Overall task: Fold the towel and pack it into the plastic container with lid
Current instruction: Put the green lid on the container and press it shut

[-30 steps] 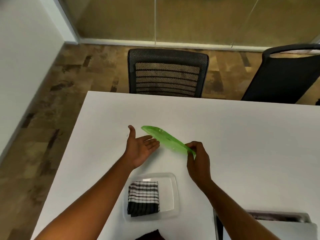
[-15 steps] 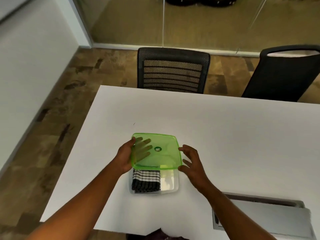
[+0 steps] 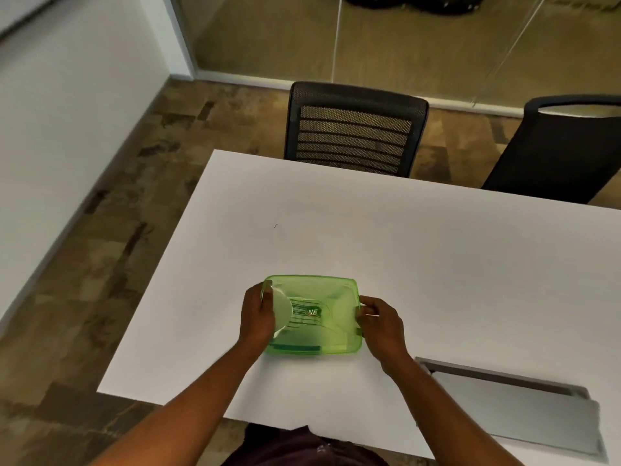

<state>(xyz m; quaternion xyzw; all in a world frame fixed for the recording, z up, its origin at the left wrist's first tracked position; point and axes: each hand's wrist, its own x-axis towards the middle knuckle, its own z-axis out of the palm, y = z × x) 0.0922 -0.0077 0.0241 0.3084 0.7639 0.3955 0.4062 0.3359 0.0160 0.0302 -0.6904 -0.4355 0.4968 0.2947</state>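
Observation:
A translucent green lid (image 3: 312, 294) lies flat over the clear plastic container on the white table (image 3: 403, 250). The container is almost wholly hidden beneath it. Through the lid I make out faint dark stripes of the folded black-and-white towel (image 3: 300, 312) inside. My left hand (image 3: 257, 316) grips the lid's left edge, thumb on top. My right hand (image 3: 378, 319) holds the right edge, fingers curled over the rim.
A black mesh chair (image 3: 353, 129) stands behind the table's far edge, with a second dark chair (image 3: 557, 146) to the right. A grey cable hatch (image 3: 510, 401) is set into the table near right. The table's left edge drops to patterned floor.
The green lid came down from a tilted hold above the table onto the container, covering the towel. Both hands moved in to its left and right edges.

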